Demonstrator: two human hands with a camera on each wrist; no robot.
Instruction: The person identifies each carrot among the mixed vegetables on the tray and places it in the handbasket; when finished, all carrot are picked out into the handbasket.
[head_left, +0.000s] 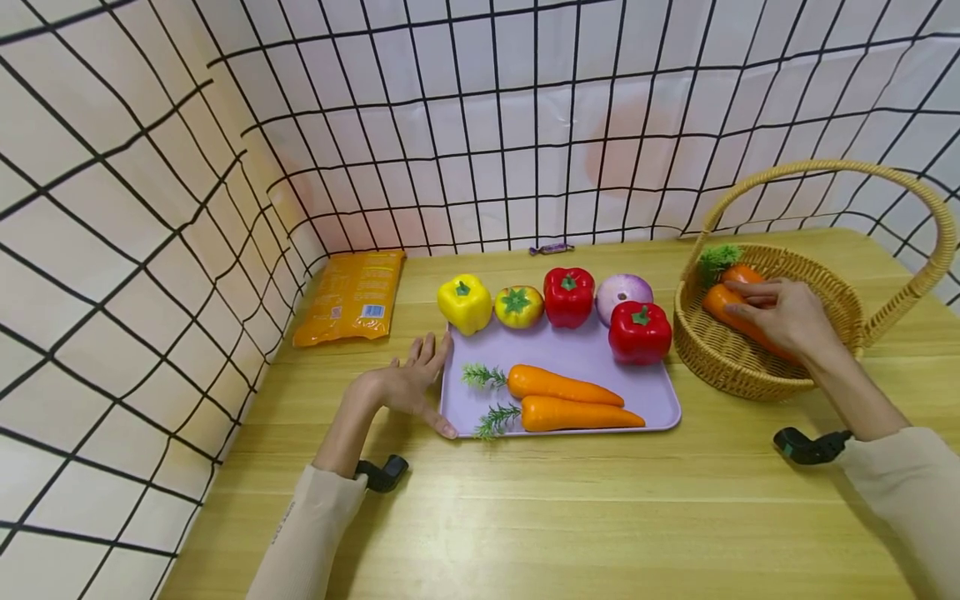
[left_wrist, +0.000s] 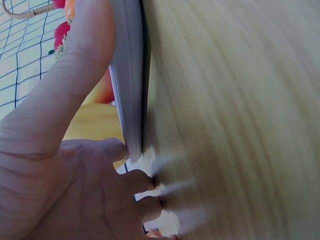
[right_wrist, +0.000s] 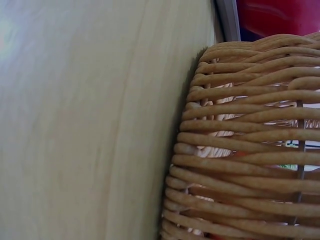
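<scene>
In the head view my right hand (head_left: 783,315) reaches into a wicker basket (head_left: 750,375) and pinches an orange carrot (head_left: 722,302). Behind that one lies another carrot (head_left: 742,273), with green leaves at its top. The right wrist view shows only the basket's woven side (right_wrist: 250,130); the hand is hidden there. My left hand (head_left: 405,386) has its fingers spread at the left edge of a lilac tray (head_left: 562,350), thumb and fingertips at the rim. Two carrots (head_left: 566,385) lie on the tray, near its front edge.
Along the tray's back stand a yellow pepper (head_left: 467,307), a yellow-red tomato-like fruit (head_left: 519,308), two red peppers (head_left: 640,335) and a purple-white round vegetable (head_left: 622,296). An orange packet (head_left: 352,296) lies at left, a purple-wrapped sweet (head_left: 551,249) behind. The basket's handle (head_left: 832,167) arches high.
</scene>
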